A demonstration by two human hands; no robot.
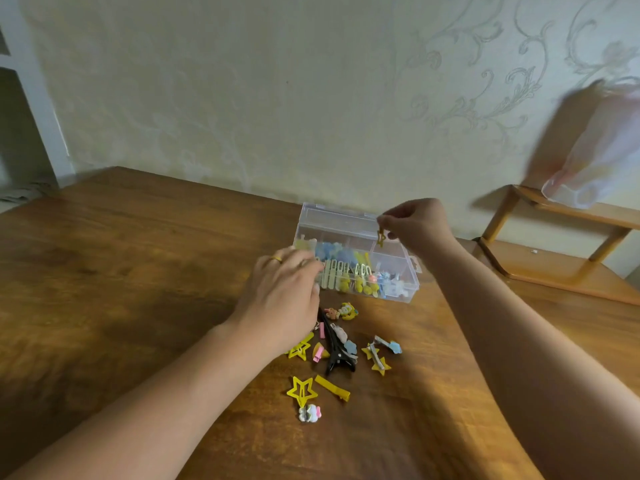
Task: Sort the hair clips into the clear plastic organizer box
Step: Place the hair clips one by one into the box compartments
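Nearest the camera, loose hair clips [341, 355] lie scattered on the table [121, 271], just in front of the organizer box [398, 292]. My right hand [417, 225] pinches a small yellow star clip [380, 237] between fingertips, dangling it over the box's back right compartment. Lowering it close before letting go should keep it from bouncing into a neighbouring compartment. My left hand [284, 292] rests curled at the box's near left edge, probably steadying it; what it holds, I cannot tell.

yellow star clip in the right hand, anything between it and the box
Nothing visible. The right hand holds the yellow star clip just above the open box, over its back right section, with the lid tipped back behind.
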